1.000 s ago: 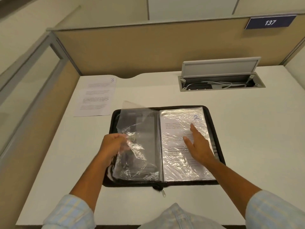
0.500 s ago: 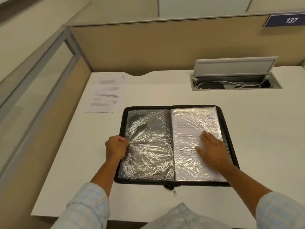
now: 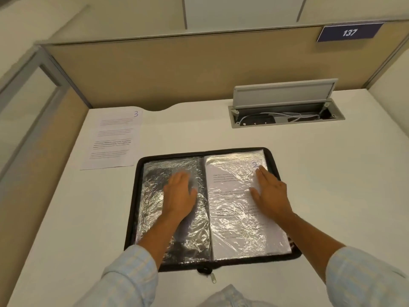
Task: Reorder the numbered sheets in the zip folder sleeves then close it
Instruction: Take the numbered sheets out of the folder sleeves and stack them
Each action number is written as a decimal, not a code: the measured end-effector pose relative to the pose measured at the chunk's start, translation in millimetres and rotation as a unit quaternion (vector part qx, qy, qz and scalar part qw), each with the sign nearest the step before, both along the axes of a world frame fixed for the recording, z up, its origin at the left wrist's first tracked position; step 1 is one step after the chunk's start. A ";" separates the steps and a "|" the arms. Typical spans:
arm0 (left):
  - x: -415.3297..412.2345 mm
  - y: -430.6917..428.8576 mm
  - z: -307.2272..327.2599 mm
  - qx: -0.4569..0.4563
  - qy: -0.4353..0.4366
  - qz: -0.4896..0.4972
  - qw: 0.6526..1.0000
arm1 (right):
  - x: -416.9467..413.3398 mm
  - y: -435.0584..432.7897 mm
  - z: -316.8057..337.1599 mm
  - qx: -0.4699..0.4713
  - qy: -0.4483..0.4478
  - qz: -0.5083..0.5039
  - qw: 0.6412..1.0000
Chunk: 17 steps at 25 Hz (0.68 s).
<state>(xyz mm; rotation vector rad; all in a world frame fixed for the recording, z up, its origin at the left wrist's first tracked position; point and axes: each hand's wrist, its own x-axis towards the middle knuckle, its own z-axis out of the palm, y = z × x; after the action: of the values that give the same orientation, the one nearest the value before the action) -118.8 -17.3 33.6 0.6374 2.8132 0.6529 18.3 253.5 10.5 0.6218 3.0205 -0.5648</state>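
Observation:
A black zip folder lies open and flat on the white desk in front of me. Its left side shows an empty, crinkled clear sleeve over the dark cover. The right sleeve holds a printed sheet marked 2. My left hand lies flat, palm down, on the empty left sleeve. My right hand rests flat on the sheet marked 2, fingers near the number. A loose sheet marked 3 lies on the desk beyond the folder's left corner. The zip pull hangs at the near edge.
An open cable hatch with a raised grey lid and cables is set in the desk at the back right. Tan partition walls close off the back and left. A plate reading 137 hangs at the upper right.
The lifted left sleeve has been laid down flat. My left hand moved from the sleeve's left edge onto its middle and now presses it. My right hand stays on sheet 2.

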 end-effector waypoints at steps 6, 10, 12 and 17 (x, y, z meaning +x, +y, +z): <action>-7.7 77.7 -9.2 -0.115 0.000 -0.225 0.968 | -25.0 35.2 -2.7 0.024 -0.053 0.006 0.998; -8.5 90.0 -19.3 -0.154 0.001 -0.269 0.951 | -34.1 44.1 -11.4 0.027 -0.060 0.012 0.998; -8.7 88.0 -21.7 -0.117 0.004 -0.248 0.962 | -34.1 43.2 -13.7 -0.001 -0.011 0.000 1.000; -18.3 88.5 -17.7 0.007 0.006 -0.194 0.981 | -36.1 30.4 -12.8 -0.075 0.093 -0.059 0.991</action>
<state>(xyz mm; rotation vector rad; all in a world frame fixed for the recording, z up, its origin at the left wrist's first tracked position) -137.1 71.2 15.9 1.1547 2.5821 0.5930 -17.7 283.9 -2.3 0.7830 3.0845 -0.8925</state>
